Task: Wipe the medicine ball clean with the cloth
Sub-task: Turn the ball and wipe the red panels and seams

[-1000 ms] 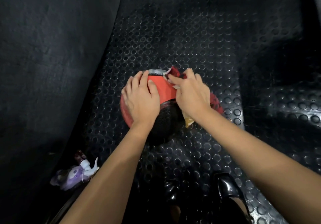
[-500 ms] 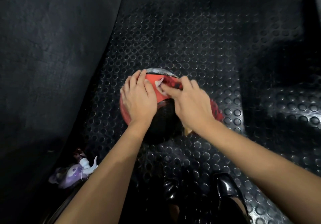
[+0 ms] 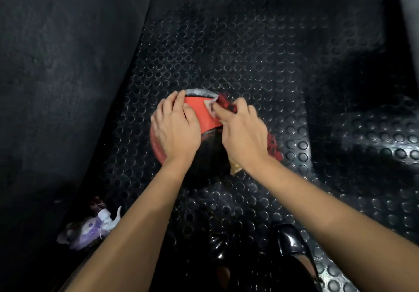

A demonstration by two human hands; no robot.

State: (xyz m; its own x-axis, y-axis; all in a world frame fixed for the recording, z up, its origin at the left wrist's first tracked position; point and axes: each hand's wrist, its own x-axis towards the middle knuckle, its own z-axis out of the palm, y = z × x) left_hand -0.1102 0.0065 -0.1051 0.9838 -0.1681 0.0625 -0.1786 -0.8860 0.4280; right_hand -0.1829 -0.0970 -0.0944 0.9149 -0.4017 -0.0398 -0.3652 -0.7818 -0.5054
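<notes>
The medicine ball [image 3: 205, 119], red and black with a grey patch at its far edge, is seen resting on the studded rubber floor [image 3: 238, 49], roughly in the middle of the view. It is steadied by the left hand [image 3: 175, 128], which is laid flat over the ball's left side with fingers straight and holding nothing. The cloth [image 3: 226, 103], red with a dark pattern, is pressed against the ball's upper right by the right hand [image 3: 243, 133], whose fingers are curled over it; more of the cloth is seen trailing down the ball's right side. The wiping is judged to be under way on the top red panel, but how clean the surface has become cannot be told in this dim light. The black lower half and the underside are judged to be still left, and the ball would have to be rolled for those. To the left of the ball a dark wall [image 3: 56, 65] rises close by, so little room is offered there; beyond it and to its right, open floor is available. Nearer than the ball, a spray bottle [image 3: 90, 228] lies by the wall and a shiny black shoe [image 3: 292, 241] stands well apart.
</notes>
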